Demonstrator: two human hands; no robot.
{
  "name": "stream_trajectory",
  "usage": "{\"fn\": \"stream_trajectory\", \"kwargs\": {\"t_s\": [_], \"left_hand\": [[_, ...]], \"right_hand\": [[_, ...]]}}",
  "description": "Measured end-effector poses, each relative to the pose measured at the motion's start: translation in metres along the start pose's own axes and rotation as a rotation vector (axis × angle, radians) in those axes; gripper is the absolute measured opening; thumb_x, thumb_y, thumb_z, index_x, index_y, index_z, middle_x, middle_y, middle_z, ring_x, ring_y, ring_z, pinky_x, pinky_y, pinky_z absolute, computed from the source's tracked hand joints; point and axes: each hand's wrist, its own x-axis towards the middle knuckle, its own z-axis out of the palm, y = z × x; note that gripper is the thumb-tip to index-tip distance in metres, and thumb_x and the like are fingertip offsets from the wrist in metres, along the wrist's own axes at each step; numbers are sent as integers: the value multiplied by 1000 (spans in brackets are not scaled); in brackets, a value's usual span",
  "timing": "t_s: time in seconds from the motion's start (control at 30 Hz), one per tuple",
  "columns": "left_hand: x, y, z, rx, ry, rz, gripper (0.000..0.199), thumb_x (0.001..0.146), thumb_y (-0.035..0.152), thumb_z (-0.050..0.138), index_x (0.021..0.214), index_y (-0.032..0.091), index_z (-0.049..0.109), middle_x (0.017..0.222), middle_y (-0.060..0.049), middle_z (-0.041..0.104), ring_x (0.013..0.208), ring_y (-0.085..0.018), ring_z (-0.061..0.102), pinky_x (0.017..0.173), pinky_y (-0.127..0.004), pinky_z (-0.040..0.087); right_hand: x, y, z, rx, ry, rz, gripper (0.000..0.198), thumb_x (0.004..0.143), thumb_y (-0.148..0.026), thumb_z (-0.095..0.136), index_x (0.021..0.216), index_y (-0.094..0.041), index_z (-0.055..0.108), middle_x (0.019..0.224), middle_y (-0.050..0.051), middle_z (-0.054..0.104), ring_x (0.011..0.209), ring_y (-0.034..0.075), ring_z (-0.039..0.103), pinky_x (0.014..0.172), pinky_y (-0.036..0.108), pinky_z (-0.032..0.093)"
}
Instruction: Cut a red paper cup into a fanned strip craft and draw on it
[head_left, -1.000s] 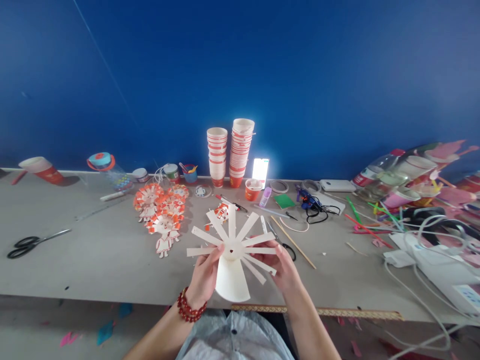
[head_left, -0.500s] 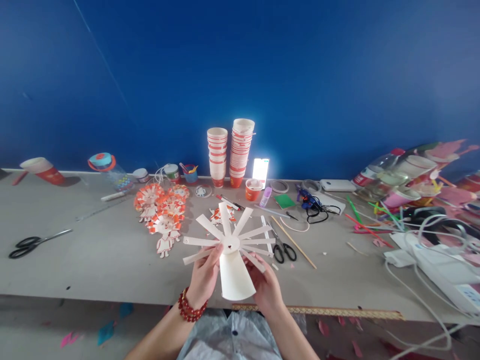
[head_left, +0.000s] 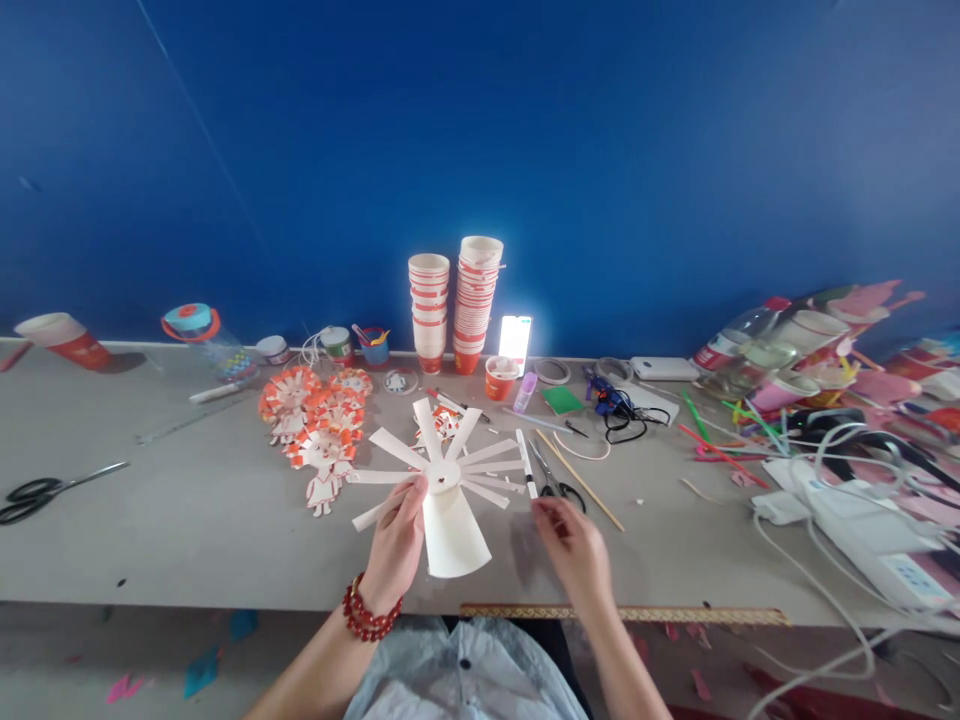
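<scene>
Lower center, the left hand [head_left: 397, 541] pinches a strip-cut paper cup [head_left: 456, 538] near the front edge of the worktop [head_left: 225, 552]; across an open gap, the right hand [head_left: 576, 552] bends at a white marker's near end, its grip's closure impossible to tell

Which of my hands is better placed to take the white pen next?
Probably your right hand: its fingertips are at the near end of the white pen, though I can't tell whether they grip it. Your left hand holds the white paper cutout.
</scene>
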Motion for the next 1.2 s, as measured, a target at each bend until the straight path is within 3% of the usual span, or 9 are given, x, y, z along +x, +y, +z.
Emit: {"fn": "stream_trajectory", "kwargs": {"t_s": [0.07, 0.17, 0.37, 0.47, 0.63, 0.7, 0.87, 1.03, 1.2], "left_hand": [[0, 3, 2, -6, -33, -26, 44, 77, 59, 65, 95, 19, 70, 99, -8, 68, 96, -22, 61, 76, -24, 49], [-2, 8, 7, -17, -66, -49, 46, 78, 59, 64, 95, 18, 70, 95, -8, 68, 88, -20, 61, 71, -24, 48], [-5, 7, 12, -31, -97, -32, 40, 79, 56, 65, 87, 17, 70, 90, -5, 65, 78, -16, 58, 65, -23, 45], [-5, 8, 11, -41, -98, -2, 37, 80, 53, 66, 84, 17, 70, 86, -4, 66, 78, -16, 59, 67, -22, 45], [-5, 18, 12, -98, -103, -49, 40, 78, 55, 66, 87, 16, 71, 92, -6, 69, 75, -17, 62, 65, -23, 48], [-3, 22, 13, -86, -82, -55, 40, 77, 55, 67, 86, 16, 71, 89, -6, 69, 73, -17, 62, 62, -23, 48], [1, 25, 14, -56, -44, -29, 42, 75, 55, 69, 85, 15, 71, 80, -5, 69, 71, -17, 62, 61, -23, 47], [-2, 27, 15, -39, -56, -15, 43, 74, 55, 69, 87, 15, 72, 84, -6, 71, 75, -19, 64, 65, -25, 48], [-4, 23, 11, -49, -102, -2, 40, 78, 53, 68, 89, 15, 73, 82, -7, 72, 80, -22, 67, 72, -29, 50]], "right_hand": [[8, 16, -20, -309, 78, -65, 35, 85, -53, 57, 91, -21, 69, 81, 6, 65, 62, 20, 57, 55, 28, 41], [16, 30, -34, -598, 64, -115, 35, 86, -51, 53, 95, -20, 66, 93, 8, 65, 71, 22, 61, 56, 29, 41], [30, 29, -33, -795, -44, 16, 18, 85, -35, 54, 88, -20, 64, 90, 6, 68, 77, 22, 63, 57, 27, 38], [39, 26, -40, -633, -72, 156, 19, 81, -39, 57, 80, -21, 63, 77, 5, 68, 70, 22, 62, 53, 26, 36], [23, 10, -61, 322, -164, 241, 47, 72, -59, 70, 94, -18, 60, 74, 6, 67, 47, 12, 49, 43, 23, 35], [5, -2, -71, 545, -176, 237, 48, 69, -57, 77, 87, -16, 60, 63, 3, 60, 41, 8, 41, 39, 21, 31], [-27, -34, -79, 502, -478, 262, 52, 63, -60, 81, 77, -15, 61, 55, 2, 57, 43, 11, 46, 40, 22, 36], [-20, -44, -60, 352, -751, 292, 46, 71, -57, 74, 68, -15, 55, 53, 1, 58, 40, 8, 48, 39, 17, 34], [-11, -48, -47, 347, -836, 335, 45, 69, -57, 74, 71, -14, 58, 52, 1, 61, 37, 7, 47, 31, 13, 31]]}}
